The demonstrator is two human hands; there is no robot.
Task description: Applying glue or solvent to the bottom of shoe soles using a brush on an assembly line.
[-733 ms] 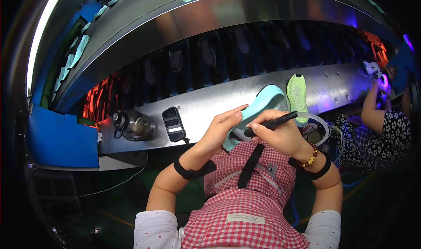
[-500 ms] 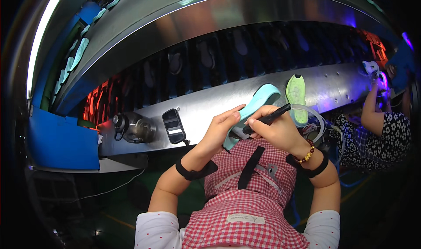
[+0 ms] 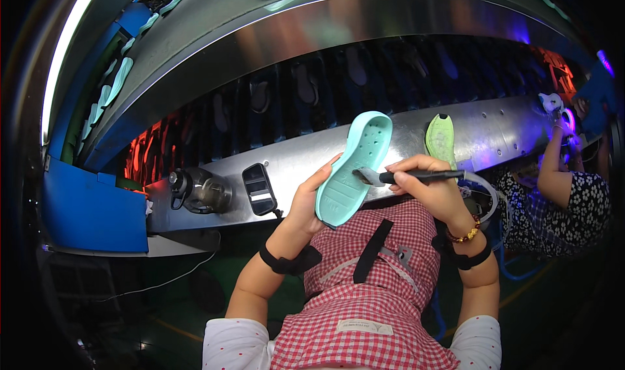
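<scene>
My left hand grips a turquoise shoe sole along its left edge, with the hollow inner face, small holes and ribs showing. In my right hand is a black-handled brush, held like a pen, its pale bristles against the middle of the sole's inner face. A clear tube runs from the back end of the brush handle. Behind my right hand a light green sole lies on the metal bench; its lower part is hidden.
A dark, see-through bottle and a black phone-like case stand on the bench at left. Beyond the bench is a rack of dark slots, glowing red at both ends. A conveyor belt carries turquoise soles. At right, another person's arm works.
The sole has been turned so its inner face shows and stands more upright. My right hand has moved slightly right, and the brush now points left, its bristles on the sole.
</scene>
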